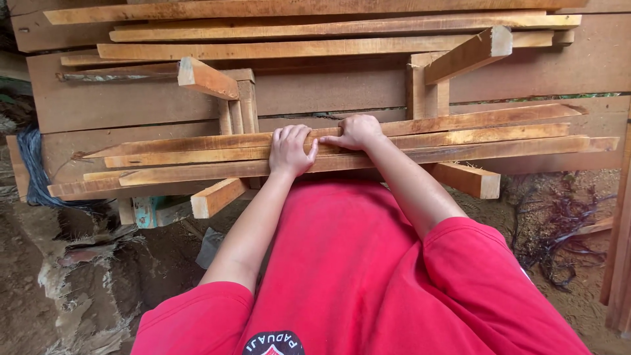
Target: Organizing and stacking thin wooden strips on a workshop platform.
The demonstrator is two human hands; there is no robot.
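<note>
Several long thin wooden slats [460, 138] lie side by side across two wooden cross beams [217, 196] in front of me. My left hand [290, 150] lies palm down on the middle slats, fingers curled over their far edge. My right hand [355, 131] rests beside it, fingers bent, pressing on the upper slats. The two hands nearly touch. I wear a red shirt.
More slats [328, 29] are stacked on the same beams farther away, against a wall of wide planks [131, 105]. Bare dirt ground lies below, with dark roots [559, 230] at right, a blue cloth [33, 164] at left, and upright boards [618, 263] at the right edge.
</note>
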